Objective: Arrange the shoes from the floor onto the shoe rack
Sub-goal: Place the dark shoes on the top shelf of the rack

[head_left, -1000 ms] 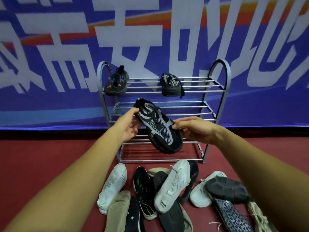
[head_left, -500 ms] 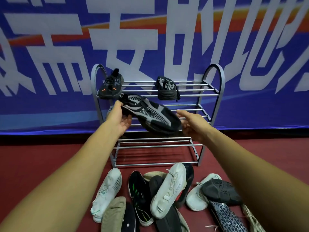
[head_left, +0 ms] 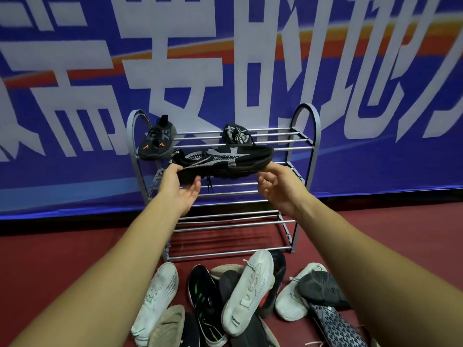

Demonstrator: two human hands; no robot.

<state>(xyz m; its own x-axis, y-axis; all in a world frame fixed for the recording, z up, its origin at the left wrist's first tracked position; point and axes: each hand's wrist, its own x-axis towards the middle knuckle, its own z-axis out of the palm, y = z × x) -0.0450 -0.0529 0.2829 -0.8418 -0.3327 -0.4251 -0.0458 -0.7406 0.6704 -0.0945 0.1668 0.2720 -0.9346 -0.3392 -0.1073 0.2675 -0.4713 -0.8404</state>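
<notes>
A black and grey knit shoe is held level, sideways, just in front of the top shelf of the grey metal shoe rack. My left hand grips its heel end from below. My right hand holds the toe end with curled fingers. On the top shelf stand a black shoe with orange marks at the left and a matching black and grey shoe near the middle, partly hidden behind the held shoe.
A pile of several shoes lies on the red floor in front of the rack, among them a white sneaker, a black shoe with green stripes and another white shoe. A blue banner hangs right behind the rack.
Both hands have lifted the black and grey shoe from the middle shelf's height up to the top shelf and turned it level.
</notes>
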